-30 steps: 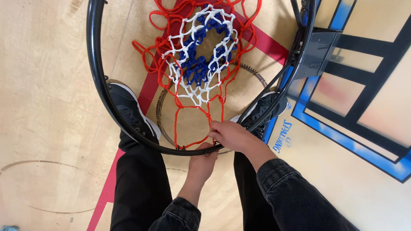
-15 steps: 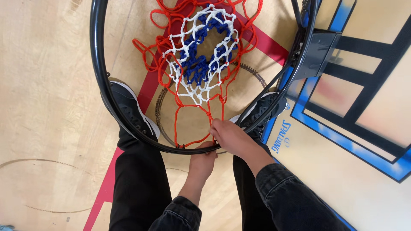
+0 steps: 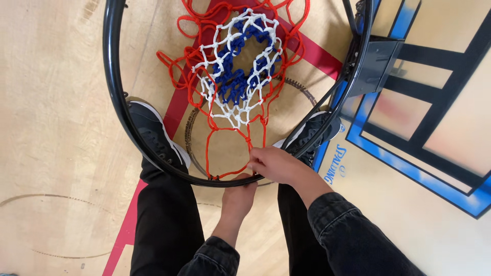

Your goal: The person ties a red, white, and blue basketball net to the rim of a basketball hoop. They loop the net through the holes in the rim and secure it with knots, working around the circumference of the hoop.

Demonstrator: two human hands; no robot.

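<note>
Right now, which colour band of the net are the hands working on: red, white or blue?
The red band, the outermost loops tied to the black rim. The right hand pinches a red strand at the rim; the white band and blue band hang further in, untouched.

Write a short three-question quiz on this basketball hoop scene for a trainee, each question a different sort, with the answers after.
1. True or false: the right hand pinches a red cord of the net just above the near side of the black rim.
2. Multiple choice: where is the left hand? A) on the backboard B) under the near side of the rim, fingers curled up at it C) on a shoe
3. Fill in: the net's colours, from the rim down, are red, white and ____.

Key: 1 true; 2 B; 3 blue.
</note>
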